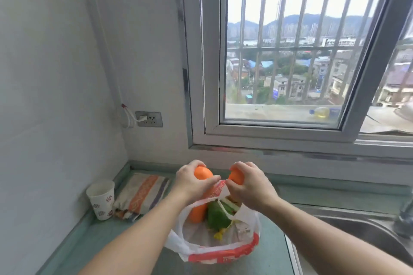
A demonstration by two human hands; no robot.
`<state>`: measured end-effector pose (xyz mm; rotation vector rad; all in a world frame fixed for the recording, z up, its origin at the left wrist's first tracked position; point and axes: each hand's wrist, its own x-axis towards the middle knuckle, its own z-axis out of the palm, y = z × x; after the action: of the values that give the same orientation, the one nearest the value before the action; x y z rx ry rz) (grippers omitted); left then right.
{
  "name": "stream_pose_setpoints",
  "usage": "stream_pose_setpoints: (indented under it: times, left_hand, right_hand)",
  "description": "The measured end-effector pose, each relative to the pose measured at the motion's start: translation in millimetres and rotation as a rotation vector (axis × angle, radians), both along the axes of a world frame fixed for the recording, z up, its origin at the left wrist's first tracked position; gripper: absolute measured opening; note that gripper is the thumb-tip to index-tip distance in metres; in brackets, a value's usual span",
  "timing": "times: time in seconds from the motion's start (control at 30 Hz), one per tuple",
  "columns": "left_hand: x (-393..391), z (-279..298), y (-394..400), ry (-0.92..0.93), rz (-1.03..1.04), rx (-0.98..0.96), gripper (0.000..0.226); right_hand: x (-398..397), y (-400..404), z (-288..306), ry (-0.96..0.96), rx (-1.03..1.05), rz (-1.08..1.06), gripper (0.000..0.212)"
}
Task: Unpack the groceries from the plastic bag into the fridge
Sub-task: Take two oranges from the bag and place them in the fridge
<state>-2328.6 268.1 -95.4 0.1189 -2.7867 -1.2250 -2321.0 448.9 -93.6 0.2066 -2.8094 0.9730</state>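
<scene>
Left hand [191, 182]: curled round the upper end of a long carrot [199, 194], thumb reaching toward the bag handle.
Long carrot: tilted, top at 12 o'clock, lower end inside the bag mouth, below the left hand.
Right hand [250, 183]: curled round a second carrot [236, 177]; only its orange end shows at the hand's 10 o'clock. Whether the fingers also pinch the handle cannot be told.
Plastic bag [214, 243]: white with red print, mouth open, standing on the green countertop [107, 236] at 6 o'clock from both hands; handle strip raised between the hands.
Bag contents: green pepper [218, 217] just at 3 o'clock of the long carrot; something yellow lower down, not identifiable.
Paper cup [101, 198]: upright, 9 o'clock of the bag, near the wall.
Folded striped cloth [143, 193]: between cup and bag.
Steel sink [357, 232]: 3 o'clock of the bag.
Window [279, 51]: barred, 12 o'clock.
</scene>
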Motion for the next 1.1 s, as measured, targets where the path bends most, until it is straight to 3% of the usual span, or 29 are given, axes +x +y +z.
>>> stream_pose_setpoints:
  times: [0.1, 0.17, 0.23, 0.33, 0.47, 0.57, 0.73, 0.8, 0.93, 1.1]
  left_hand:
    - [1.3, 26.5, 9.2, -0.008, 0.076, 0.335, 0.04]
    - [4.0, 40.9, 16.9, -0.021, 0.068, 0.514, 0.049]
    - [5.1, 49.8, 22.1, -0.066, 0.018, 0.635, 0.05]
    - [21.8, 54.3, 19.7, -0.146, -0.087, 0.733, 0.027]
    - [41.9, 30.5, -0.7, -0.319, -0.143, 0.827, 0.049]
    - [50.3, 17.7, -12.3, -0.314, -0.088, 0.889, 0.036]
    - [66.1, 20.7, -6.5, -0.227, -0.106, 0.904, 0.041]
    - [72.8, 27.3, 7.0, -0.2, -0.169, 0.855, 0.046]
    - [97.0, 52.2, 51.0, -0.116, -0.282, 0.853, 0.032]
    - [150.9, 90.6, 133.4, -0.074, -0.419, 0.858, 0.04]
  right_hand:
    - [11.0, 12.4, 26.9, 0.061, -0.056, -0.039, 0.032]
    - [20.1, 18.5, 43.0, 0.088, -0.087, -0.076, 0.028]
    - [29.0, 22.0, 55.9, 0.114, -0.1, -0.125, 0.025]
    - [45.7, 19.3, 61.1, 0.13, -0.086, -0.2, 0.024]
    - [70.7, 1.6, 44.9, 0.092, -0.06, -0.259, 0.038]
    - [88.0, -7.9, 37.3, 0.096, -0.083, -0.296, 0.047]
    - [120.1, 0.6, 46.9, 0.128, -0.155, -0.368, 0.049]
    - [136.6, 12.6, 56.1, 0.148, -0.165, -0.411, 0.045]
    - [181.4, 49.3, 70.9, 0.137, -0.116, -0.498, 0.049]
    - [267.6, 113.7, 93.6, 0.204, -0.131, -0.641, 0.037]
